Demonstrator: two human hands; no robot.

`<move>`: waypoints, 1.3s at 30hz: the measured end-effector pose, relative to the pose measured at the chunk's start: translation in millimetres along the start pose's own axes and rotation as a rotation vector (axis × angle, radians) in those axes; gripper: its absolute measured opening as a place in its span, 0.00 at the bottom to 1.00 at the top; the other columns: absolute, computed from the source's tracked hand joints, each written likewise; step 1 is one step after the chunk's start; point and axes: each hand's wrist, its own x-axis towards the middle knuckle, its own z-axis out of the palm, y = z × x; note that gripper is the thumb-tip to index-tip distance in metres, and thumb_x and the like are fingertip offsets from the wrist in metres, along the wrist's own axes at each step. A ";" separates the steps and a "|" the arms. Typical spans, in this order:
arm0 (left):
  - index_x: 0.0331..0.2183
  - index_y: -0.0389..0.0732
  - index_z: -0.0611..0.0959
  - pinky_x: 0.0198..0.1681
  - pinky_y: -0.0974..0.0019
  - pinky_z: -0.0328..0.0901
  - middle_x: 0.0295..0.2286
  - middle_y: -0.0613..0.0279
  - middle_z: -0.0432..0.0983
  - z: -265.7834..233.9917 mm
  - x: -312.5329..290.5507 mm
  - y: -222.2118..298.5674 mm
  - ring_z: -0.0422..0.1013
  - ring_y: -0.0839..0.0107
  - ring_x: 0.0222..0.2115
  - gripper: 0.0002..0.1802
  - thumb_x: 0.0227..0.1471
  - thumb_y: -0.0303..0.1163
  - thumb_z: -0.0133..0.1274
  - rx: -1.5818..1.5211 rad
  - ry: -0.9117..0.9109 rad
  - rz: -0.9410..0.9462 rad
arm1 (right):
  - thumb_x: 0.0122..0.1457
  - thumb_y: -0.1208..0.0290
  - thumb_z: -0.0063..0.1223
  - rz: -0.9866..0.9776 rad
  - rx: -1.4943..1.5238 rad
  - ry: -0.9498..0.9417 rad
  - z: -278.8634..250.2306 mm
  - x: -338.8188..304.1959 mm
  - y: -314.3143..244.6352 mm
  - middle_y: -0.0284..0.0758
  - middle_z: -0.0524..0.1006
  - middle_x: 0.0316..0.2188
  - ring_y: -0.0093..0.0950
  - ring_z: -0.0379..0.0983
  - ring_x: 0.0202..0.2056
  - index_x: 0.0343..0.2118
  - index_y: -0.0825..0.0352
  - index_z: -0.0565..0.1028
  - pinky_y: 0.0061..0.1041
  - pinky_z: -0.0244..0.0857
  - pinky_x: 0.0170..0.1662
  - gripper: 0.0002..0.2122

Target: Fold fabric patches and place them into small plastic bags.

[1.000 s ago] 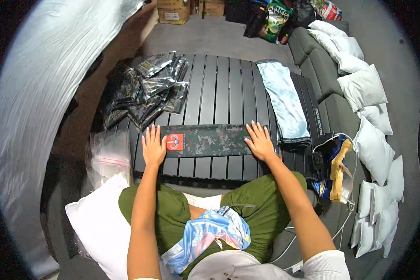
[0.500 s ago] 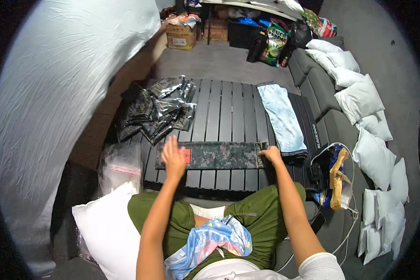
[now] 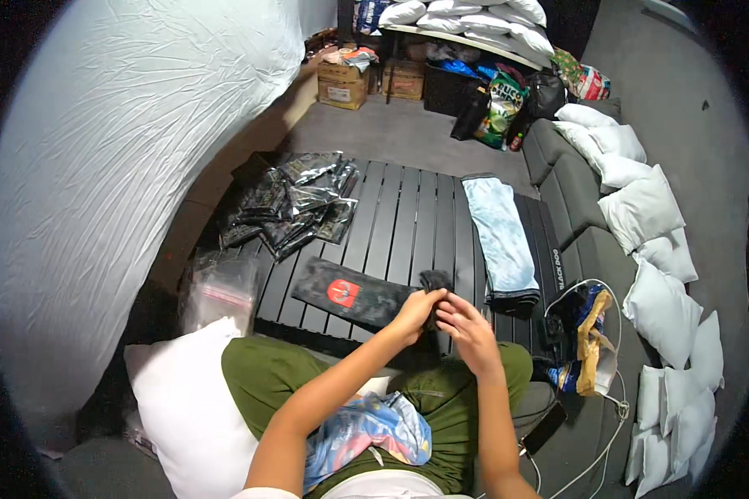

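Observation:
A long, flat strip of dark folded fabric [image 3: 379, 306] with a red patch near its left end lies across the slatted black table. Its right end is bunched up. My left hand [image 3: 414, 318] pinches that bunched end, thumb and fingers closed on it. Against the same end, my right hand [image 3: 472, 333] has its fingers bent around the gathered cloth; its fingertips are partly hidden. Behind the strip, to the left, is a heap of shiny black packets [image 3: 291, 204]. Farther right lies a folded light blue cloth [image 3: 503, 233] with a dark edge.
Clear plastic bags [image 3: 220, 295] lie left of the table, by a white pillow [image 3: 179, 403]. A patterned blue cloth [image 3: 374, 432] rests on my lap. On the right are a gold and blue bag [image 3: 595, 341], a white cable [image 3: 620, 405], a phone [image 3: 545, 428] and several white cushions [image 3: 666, 291].
The strip, flat with camouflage showing before, now shows a plainer dark surface, sits tilted, and is bunched at its right end. My left hand has moved right to join my right hand there.

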 end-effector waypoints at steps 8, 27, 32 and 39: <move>0.31 0.33 0.75 0.36 0.68 0.67 0.28 0.58 0.74 55.1 -45.3 109.4 0.73 0.70 0.28 0.12 0.48 0.33 0.47 -0.080 -0.310 -0.017 | 0.41 0.31 0.34 0.291 1.024 -0.105 22.2 -42.4 23.4 0.50 0.56 0.53 0.43 0.51 0.55 0.51 0.78 0.56 0.41 0.38 0.58 0.48; 0.28 0.34 0.76 0.31 0.68 0.65 0.28 0.61 0.74 -226.6 -42.4 128.8 0.70 0.69 0.27 0.11 0.45 0.33 0.51 0.162 0.257 0.019 | 0.55 0.69 0.42 0.163 0.948 0.461 -100.7 106.1 47.8 0.37 0.68 0.44 0.35 0.64 0.46 0.43 0.68 0.66 0.36 0.52 0.53 0.14; 0.23 0.38 0.74 0.23 0.68 0.59 0.21 0.64 0.68 -278.4 -13.4 103.3 0.64 0.73 0.21 0.11 0.40 0.35 0.55 0.738 0.405 -0.240 | 0.53 0.68 0.37 0.341 0.837 0.858 -142.2 115.9 105.4 0.40 0.68 0.44 0.36 0.65 0.45 0.43 0.68 0.65 0.42 0.53 0.51 0.16; 0.36 0.38 0.74 0.25 0.63 0.65 0.18 0.57 0.73 -306.4 -9.9 95.7 0.71 0.70 0.22 0.24 0.36 0.40 0.59 1.071 0.714 0.032 | 0.43 0.71 0.51 -0.022 -1.099 0.576 -135.7 131.8 75.6 0.40 0.68 0.40 0.39 0.60 0.44 0.41 0.61 0.69 0.33 0.52 0.48 0.18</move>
